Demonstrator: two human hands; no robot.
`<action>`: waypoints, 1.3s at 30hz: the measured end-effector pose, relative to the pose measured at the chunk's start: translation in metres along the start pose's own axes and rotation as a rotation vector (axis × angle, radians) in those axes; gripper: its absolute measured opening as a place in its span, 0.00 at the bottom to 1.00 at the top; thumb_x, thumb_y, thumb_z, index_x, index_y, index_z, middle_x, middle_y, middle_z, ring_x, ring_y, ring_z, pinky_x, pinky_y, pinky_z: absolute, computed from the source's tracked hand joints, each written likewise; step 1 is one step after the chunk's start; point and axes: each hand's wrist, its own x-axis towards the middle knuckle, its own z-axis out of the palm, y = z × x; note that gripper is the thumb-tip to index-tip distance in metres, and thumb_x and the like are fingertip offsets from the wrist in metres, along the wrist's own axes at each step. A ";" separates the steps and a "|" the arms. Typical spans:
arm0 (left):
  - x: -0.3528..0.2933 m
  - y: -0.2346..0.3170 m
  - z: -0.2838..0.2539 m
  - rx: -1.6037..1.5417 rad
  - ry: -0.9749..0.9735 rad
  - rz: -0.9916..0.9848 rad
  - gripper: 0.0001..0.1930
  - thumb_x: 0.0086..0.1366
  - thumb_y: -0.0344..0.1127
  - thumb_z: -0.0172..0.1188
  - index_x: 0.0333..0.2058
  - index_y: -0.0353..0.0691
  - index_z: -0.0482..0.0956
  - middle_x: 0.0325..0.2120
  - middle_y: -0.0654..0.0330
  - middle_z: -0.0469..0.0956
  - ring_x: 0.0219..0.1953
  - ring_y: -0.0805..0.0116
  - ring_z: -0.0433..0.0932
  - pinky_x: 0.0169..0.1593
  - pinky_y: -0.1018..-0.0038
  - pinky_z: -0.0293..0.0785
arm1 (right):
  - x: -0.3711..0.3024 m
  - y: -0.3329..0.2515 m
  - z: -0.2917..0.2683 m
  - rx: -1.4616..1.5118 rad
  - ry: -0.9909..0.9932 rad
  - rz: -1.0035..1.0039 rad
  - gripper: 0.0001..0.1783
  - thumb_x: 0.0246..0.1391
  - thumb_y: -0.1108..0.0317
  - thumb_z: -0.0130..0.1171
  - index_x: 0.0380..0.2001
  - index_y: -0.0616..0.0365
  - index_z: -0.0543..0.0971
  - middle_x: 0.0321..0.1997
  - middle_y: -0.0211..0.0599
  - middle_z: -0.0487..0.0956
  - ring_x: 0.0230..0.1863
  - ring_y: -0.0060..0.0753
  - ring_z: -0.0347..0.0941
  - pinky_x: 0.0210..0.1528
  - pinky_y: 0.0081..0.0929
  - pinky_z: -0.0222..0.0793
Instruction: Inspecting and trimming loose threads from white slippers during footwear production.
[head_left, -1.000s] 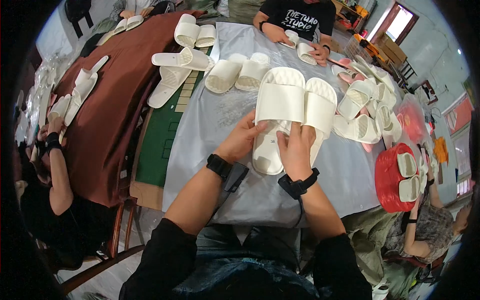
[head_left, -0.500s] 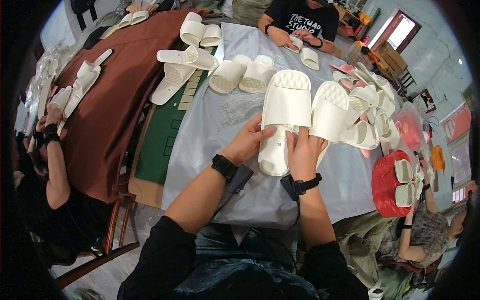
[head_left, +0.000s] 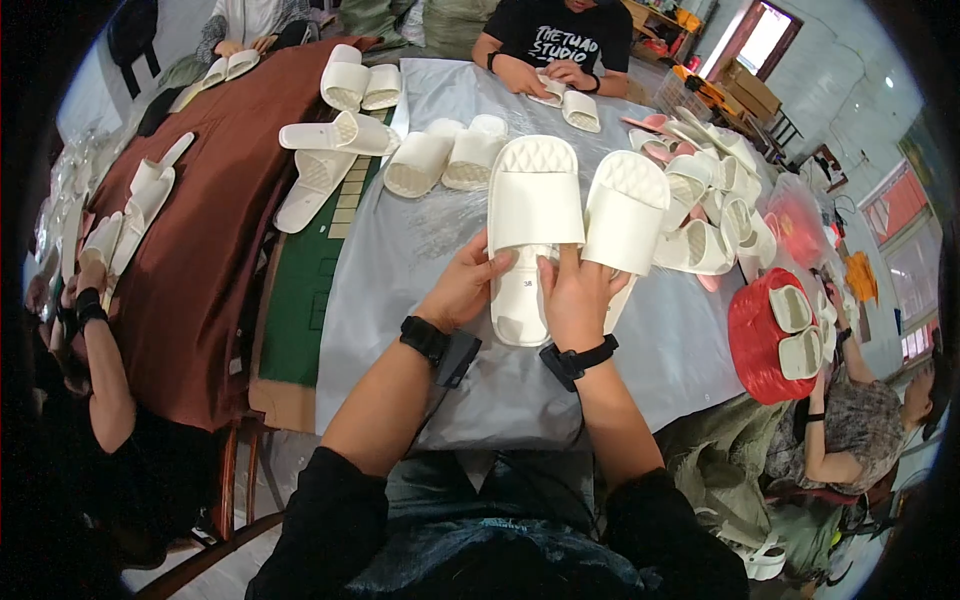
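Observation:
Two cream-white slide slippers with quilted footbeds are held side by side above the table, toes pointing away from me. My left hand [head_left: 462,284] grips the outer edge of the left slipper [head_left: 537,212], its thumb on the footbed. Between the two heels is my right hand [head_left: 582,300], thumb against the left slipper's inner edge. Its other fingers reach under the strap of the right slipper [head_left: 625,215], which hides their tips. A black band with a small box is on each of my wrists.
Grey plastic sheeting [head_left: 375,370] covers the table. Beyond my hands stands a slipper pair [head_left: 450,158]; more slippers [head_left: 322,165] overlap at left. A slipper pile [head_left: 712,195] and a red bundle [head_left: 757,335] are at right. Co-workers handle slippers at the far side, left and right.
The view has shifted slightly, so my hands and the slippers appear further left. The right slipper now sits more upright and turned toward me. My hold on both remains.

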 end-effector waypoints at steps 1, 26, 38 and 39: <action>-0.001 0.000 0.000 0.001 0.012 -0.004 0.29 0.66 0.30 0.57 0.64 0.41 0.59 0.56 0.61 0.71 0.55 0.70 0.72 0.57 0.71 0.71 | -0.001 -0.001 0.000 0.006 -0.008 -0.003 0.30 0.49 0.62 0.64 0.57 0.55 0.71 0.59 0.52 0.68 0.65 0.55 0.57 0.63 0.66 0.36; 0.001 -0.001 -0.001 0.031 0.081 -0.085 0.24 0.66 0.26 0.55 0.60 0.35 0.62 0.51 0.54 0.74 0.51 0.65 0.77 0.54 0.69 0.76 | -0.015 0.119 0.013 0.984 -0.348 0.797 0.35 0.55 0.66 0.60 0.65 0.62 0.61 0.45 0.43 0.78 0.41 0.25 0.73 0.40 0.21 0.68; 0.003 -0.003 -0.003 0.083 0.055 -0.066 0.25 0.66 0.27 0.57 0.60 0.34 0.63 0.51 0.54 0.74 0.51 0.66 0.76 0.53 0.70 0.76 | -0.011 0.101 0.014 0.996 -0.420 0.824 0.34 0.48 0.72 0.63 0.58 0.72 0.65 0.33 0.38 0.77 0.30 0.26 0.73 0.36 0.23 0.71; 0.003 -0.003 -0.004 0.083 0.056 -0.065 0.25 0.66 0.27 0.57 0.60 0.34 0.63 0.51 0.54 0.74 0.51 0.66 0.76 0.53 0.70 0.76 | -0.010 0.099 0.013 1.132 -0.430 0.882 0.28 0.49 0.74 0.61 0.54 0.73 0.69 0.32 0.38 0.78 0.30 0.26 0.74 0.35 0.23 0.72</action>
